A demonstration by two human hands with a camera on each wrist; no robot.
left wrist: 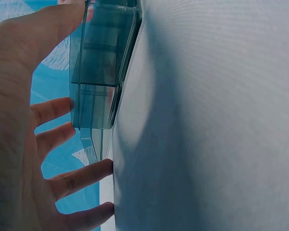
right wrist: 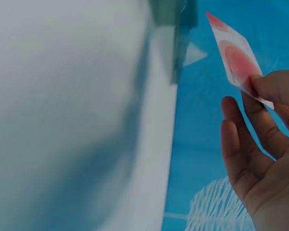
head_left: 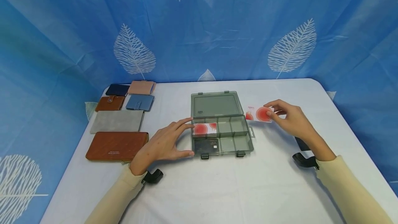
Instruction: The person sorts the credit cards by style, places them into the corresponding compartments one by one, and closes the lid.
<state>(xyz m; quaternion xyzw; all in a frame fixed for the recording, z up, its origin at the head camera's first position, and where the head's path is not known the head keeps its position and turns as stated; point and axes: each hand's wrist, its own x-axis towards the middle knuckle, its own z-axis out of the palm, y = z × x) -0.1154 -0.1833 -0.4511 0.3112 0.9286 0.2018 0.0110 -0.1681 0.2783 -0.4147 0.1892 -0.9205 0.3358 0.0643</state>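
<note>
Backdrop (head_left: 230, 20): blue cloth patterned with white leaves, hanging behind the box (head_left: 228, 144).
Table (head_left: 214, 189): white-covered, running out on every side of the box.
Sleeves (head_left: 348, 189): cream, one coming from either side in front of the box, each with a black wrist mount (head_left: 305, 161) at its cuff.
Box: green, see-through, divided; its lid (head_left: 216, 103) lies open at the back, two dark latches (head_left: 205, 156) show along the front.
Left hand (head_left: 164, 142): fingers spread apart, thumb and forefinger touching the box's left wall.
Right hand (head_left: 287, 117): to the right of the box and well apart from the left, thumb and fingers pinching the held card.
Big wallet (head_left: 112, 146): brown, zipped, left of the box, beyond the left hand.
Grey wallet (head_left: 117, 121): left of the box, just behind the big one.
Small wallets (head_left: 140, 102): four, left of the box and farther back (navy, pink, blue, and a brown one with a snap).
VIP card (head_left: 203, 146): black, in the box's front-left compartment.
Held card (head_left: 259, 113): white with red circles, raised just beside the box's right edge.
Boxed card (head_left: 205, 129): similar print, in the box's back-left compartment.
Dark item (head_left: 301, 143): right of the box, partly hidden by the right forearm.
</note>
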